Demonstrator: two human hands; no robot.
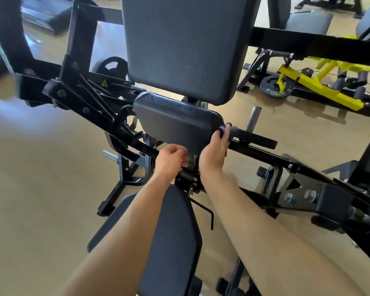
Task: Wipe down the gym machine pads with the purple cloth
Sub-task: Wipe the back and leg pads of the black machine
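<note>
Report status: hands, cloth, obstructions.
Right hand shut on purple cloth at the small pad edge. Left hand loosely curled on frame below. Nothing obstructing.

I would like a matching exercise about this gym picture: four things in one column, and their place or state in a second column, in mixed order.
Things:
1. purple cloth
2. left hand
3. tall back pad
4. yellow machine

Places or states:
A. upright, above the small pad
B. on the floor, far right
C. gripped in the right hand at the small pad's right end
D. fingers curled, just below the small pad

Pairs: 1-C, 2-D, 3-A, 4-B
</note>
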